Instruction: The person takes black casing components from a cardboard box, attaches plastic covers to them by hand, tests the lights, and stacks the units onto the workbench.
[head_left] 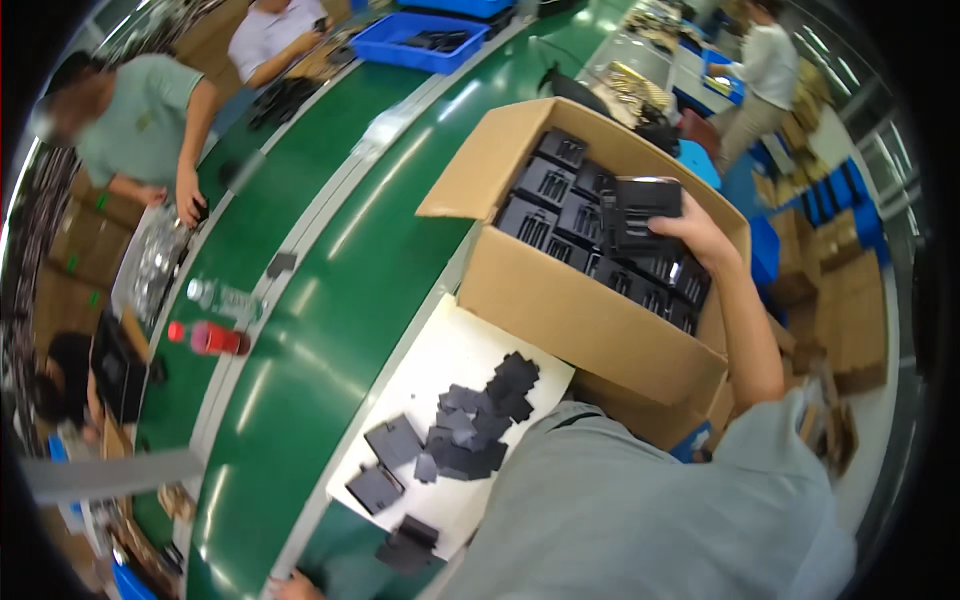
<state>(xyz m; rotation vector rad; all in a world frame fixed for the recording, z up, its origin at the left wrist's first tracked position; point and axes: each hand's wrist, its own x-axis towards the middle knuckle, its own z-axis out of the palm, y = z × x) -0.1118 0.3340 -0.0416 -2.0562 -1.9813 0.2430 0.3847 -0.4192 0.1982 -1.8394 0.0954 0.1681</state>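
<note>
My right hand (700, 235) is clenched around a stack of black plastic parts (645, 212), held over the far corner of the open cardboard box (590, 320) where more lie packed; my left hand (295, 585), at the conveyor's (330, 300) near edge, I cannot tell.

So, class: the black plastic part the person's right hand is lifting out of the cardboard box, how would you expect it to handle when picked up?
The black plastic part keeps its flat, squared shape in the right hand, so probably stiff. Fingers alone carry it above the cardboard box, so likely light. Its boxy form suggests it would not roll; slipperiness cannot be judged.
</note>
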